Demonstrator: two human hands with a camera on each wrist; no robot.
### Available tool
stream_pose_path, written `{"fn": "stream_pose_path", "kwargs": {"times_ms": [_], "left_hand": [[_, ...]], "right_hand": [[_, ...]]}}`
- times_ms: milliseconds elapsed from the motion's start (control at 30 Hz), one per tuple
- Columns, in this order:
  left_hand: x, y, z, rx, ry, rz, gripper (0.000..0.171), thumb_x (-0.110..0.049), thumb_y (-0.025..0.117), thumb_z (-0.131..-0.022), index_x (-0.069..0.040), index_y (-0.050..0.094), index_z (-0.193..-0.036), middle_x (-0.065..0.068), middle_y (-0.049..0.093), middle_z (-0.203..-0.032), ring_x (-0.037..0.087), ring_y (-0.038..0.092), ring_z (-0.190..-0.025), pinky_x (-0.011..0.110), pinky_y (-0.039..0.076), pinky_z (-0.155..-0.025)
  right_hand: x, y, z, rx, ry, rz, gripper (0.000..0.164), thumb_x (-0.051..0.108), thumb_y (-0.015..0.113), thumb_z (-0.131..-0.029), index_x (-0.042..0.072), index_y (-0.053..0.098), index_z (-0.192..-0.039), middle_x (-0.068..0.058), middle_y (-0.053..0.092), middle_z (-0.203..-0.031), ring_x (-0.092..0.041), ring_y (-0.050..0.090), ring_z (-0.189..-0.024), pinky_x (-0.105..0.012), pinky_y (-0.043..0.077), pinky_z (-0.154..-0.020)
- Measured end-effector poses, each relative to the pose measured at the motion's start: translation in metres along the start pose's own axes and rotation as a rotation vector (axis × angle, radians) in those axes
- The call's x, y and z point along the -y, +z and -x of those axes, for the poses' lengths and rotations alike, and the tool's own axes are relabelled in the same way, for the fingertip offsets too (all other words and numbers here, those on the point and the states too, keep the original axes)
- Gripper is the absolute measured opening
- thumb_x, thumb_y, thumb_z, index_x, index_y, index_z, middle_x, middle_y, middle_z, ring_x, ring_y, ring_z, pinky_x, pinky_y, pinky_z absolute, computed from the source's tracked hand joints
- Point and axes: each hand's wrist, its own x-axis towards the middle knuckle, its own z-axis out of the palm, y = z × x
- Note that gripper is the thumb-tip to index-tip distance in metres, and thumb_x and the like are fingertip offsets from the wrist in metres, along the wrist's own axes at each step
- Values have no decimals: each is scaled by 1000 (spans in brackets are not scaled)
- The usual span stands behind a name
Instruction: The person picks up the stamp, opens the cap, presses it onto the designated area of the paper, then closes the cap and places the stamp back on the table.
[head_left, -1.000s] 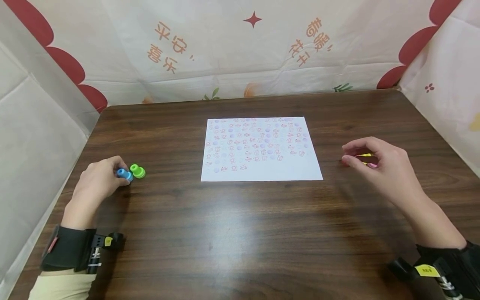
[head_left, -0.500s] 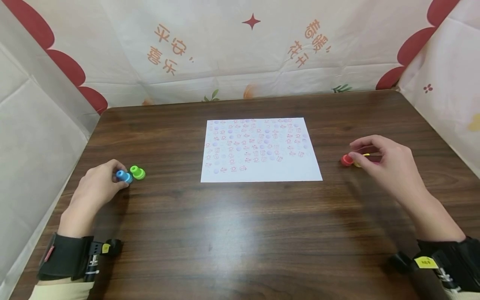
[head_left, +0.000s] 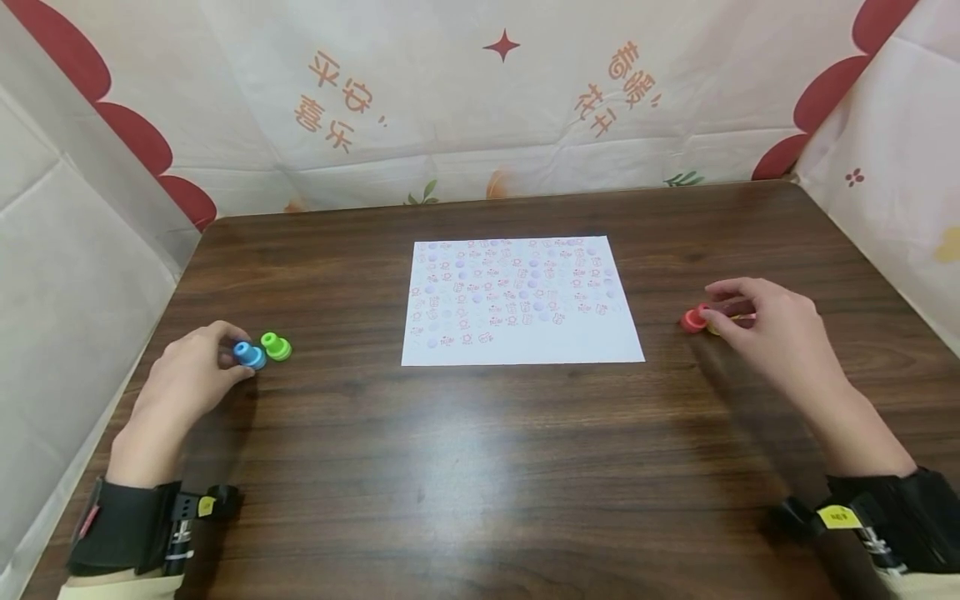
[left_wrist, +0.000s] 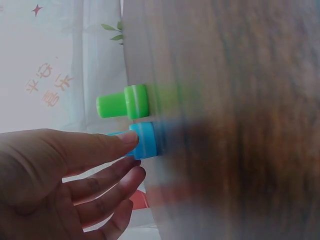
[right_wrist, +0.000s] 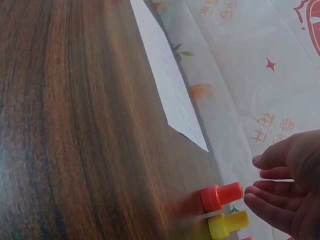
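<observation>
On the left of the table, a blue stamp [head_left: 250, 355] stands upright beside a green stamp [head_left: 277, 346]. My left hand [head_left: 183, 371] is around the blue one, thumb and forefinger on either side; in the left wrist view the thumb [left_wrist: 117, 143] lies in front of its handle, and contact is unclear. At the right, a red stamp [right_wrist: 221, 196] and a yellow stamp [right_wrist: 228, 224] stand together, with a sliver of pink [right_wrist: 247, 238] at the frame edge. Close by, my right hand [head_left: 776, 337] has loosely bent fingers, apart from the red handle in the right wrist view.
A white sheet [head_left: 487, 354] printed with rows of small red, blue and purple stamp marks lies mid-table. Its lower right part is unprinted. A patterned white cloth [head_left: 465, 108] hangs behind the dark wooden table [head_left: 450, 467] and along its sides.
My right hand has shifted slightly right, uncovering the red stamp. My left hand has drawn back a little toward the lower left, while the blue and green stamps stay in place.
</observation>
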Motion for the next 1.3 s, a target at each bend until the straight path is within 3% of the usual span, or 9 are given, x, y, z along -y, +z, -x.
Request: {"fn": "stream_pose_path", "kwargs": {"times_ms": [300, 600, 833, 1100, 1300], "left_hand": [[-5, -8, 9, -65, 27, 26, 39, -11, 70, -85, 5, 53, -115, 31, 58, -105, 46, 55, -97, 58, 47, -68], [-14, -15, 15, -79, 40, 46, 43, -12, 70, -85, 5, 51, -120, 32, 55, -111, 48, 53, -100, 60, 48, -70], [-23, -19, 17, -84, 56, 45, 43, -13, 68, -87, 2, 51, -123, 30, 55, -113, 45, 53, -103, 59, 47, -73], [-41, -22, 20, -115, 130, 53, 39, -14, 67, -88, 0, 53, -122, 27, 56, -113, 44, 55, -101, 62, 45, -74], [-59, -23, 21, -127, 181, 81, 39, -14, 68, -87, -1, 54, -121, 25, 60, -111, 42, 57, -100, 62, 46, -76]], "right_hand": [[-3, 6, -2, 71, 2, 76, 32, 11, 68, -86, -5, 62, -114, -33, 64, -104, -44, 61, -88, -63, 48, -70], [-4, 13, -3, 98, -25, 120, 31, 4, 68, -84, -7, 62, -112, -34, 62, -103, -44, 62, -85, -64, 49, -68], [-6, 17, -3, 74, -50, 185, 27, 4, 69, -83, -7, 63, -108, -33, 65, -97, -43, 62, -80, -62, 48, -65], [3, 11, -5, 49, -46, 146, 23, 7, 70, -84, -4, 65, -103, -29, 67, -92, -40, 62, -81, -59, 47, -66], [16, 7, -7, 24, -88, 134, 26, 7, 72, -82, -4, 65, -105, -29, 68, -91, -39, 64, -81, -59, 48, -66]]}}
